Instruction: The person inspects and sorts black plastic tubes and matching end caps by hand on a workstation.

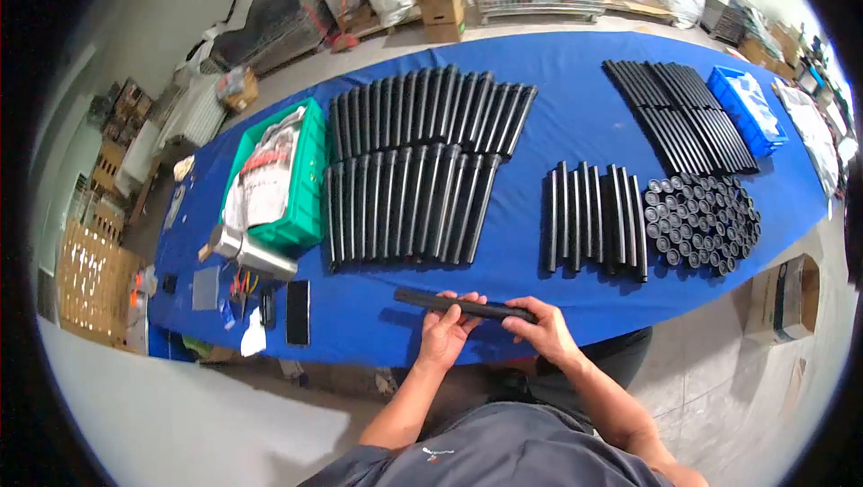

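Above the near edge of the table I hold a black tube (413, 296) level in both hands. My left hand (447, 329) has its thumb and fingers closed around the tube's middle. At the tube's right end, my right hand (545, 331) grips it, covering the tip. Straight ahead, black tubes with thicker upper ends (395, 199) lie side by side in two rows. A smaller group of plain black tubes (598, 222) is ahead to the right. Beside them lie many round black caps (701, 222) with ring-shaped faces.
A green crate (312, 177) with packaging stands left, near a silver cylinder (256, 255), a phone (298, 313) and small tools (243, 287). More thin black tubes (680, 114) and a blue bin (771, 138) are far right on the blue tablecloth (557, 65). A cardboard box (782, 298) sits on the floor.
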{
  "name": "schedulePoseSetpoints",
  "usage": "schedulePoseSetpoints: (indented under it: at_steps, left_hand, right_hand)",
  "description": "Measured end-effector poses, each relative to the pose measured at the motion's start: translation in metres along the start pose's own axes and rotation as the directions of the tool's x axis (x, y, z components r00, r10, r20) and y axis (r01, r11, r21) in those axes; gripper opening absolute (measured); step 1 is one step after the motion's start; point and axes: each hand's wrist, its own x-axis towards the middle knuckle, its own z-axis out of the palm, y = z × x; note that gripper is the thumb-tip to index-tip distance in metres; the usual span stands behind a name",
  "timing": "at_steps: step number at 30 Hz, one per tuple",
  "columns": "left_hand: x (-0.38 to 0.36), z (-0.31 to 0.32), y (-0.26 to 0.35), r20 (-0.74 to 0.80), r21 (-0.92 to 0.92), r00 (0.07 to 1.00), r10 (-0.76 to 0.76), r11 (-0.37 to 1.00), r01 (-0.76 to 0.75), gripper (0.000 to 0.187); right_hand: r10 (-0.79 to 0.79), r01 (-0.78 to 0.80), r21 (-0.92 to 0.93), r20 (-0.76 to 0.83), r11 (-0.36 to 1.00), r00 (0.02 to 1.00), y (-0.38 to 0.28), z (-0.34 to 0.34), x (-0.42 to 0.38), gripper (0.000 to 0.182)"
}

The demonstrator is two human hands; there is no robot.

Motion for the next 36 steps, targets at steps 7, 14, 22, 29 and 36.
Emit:
schedulePoseSetpoints:
  at_steps: [7,14,22,29,36]
  left_hand:
    - [0.000,-0.005,0.001,0.025,0.033,1.000,0.018,0.999,-0.019,0.024]
    - [-0.001,-0.009,0.002,-0.006,0.044,1.000,0.001,0.999,0.000,0.019]
    - [-0.001,-0.006,0.001,-0.010,0.088,1.000,0.012,0.996,-0.011,0.019]
    - [-0.002,-0.012,0.003,-0.020,0.093,1.000,0.004,0.996,-0.002,0.026]
    - [-0.003,-0.012,0.006,0.083,0.101,0.995,-0.046,0.994,0.037,0.034]
  right_hand:
    - [-0.280,0.278,-0.290,0.035,0.916,0.959,0.007,-0.003,-0.002,0.040]
    - [-0.245,0.271,-0.184,0.153,0.945,0.957,0.005,-0.010,-0.004,0.036]
    - [-0.269,0.301,-0.243,0.155,0.922,0.951,-0.001,-0.013,-0.007,0.037]
    - [-0.524,0.534,-0.417,0.150,0.736,0.838,0.011,-0.009,-0.014,0.040]
    - [-0.510,0.520,-0.336,0.124,0.785,0.851,0.022,-0.005,-0.015,0.040]
